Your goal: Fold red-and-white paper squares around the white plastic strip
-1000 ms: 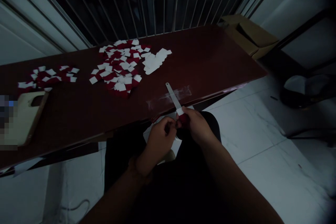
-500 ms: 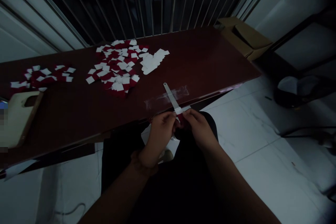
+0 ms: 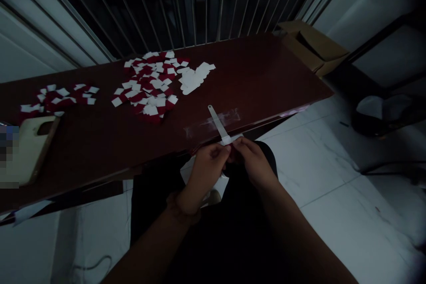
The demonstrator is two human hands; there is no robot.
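A flat pale strip [image 3: 218, 122] with a hole in its far end, like a steel ruler, lies across the table's front edge. Its near end meets a white tab [image 3: 226, 140] of a small red piece [image 3: 232, 147], most of which my fingers cover. My left hand [image 3: 209, 162] is closed, thumb and fingers pinching this piece from the left. From the right, my right hand [image 3: 253, 157] pinches it too, thumb close to the white tab. Both hands are just off the table edge, above my lap.
On the dark red table [image 3: 259, 71] lie a large pile of red-and-white pieces [image 3: 149, 84], a smaller pile [image 3: 60, 97] and a stack of white pieces [image 3: 195, 77]. A phone case [image 3: 36, 151] lies at left. Clear tape [image 3: 213, 122] sticks near the edge. A cardboard box [image 3: 313, 49] stands right.
My left hand has shifted slightly right, its thumb coming closer to my right hand and covering more of the red piece. My right hand has barely moved.
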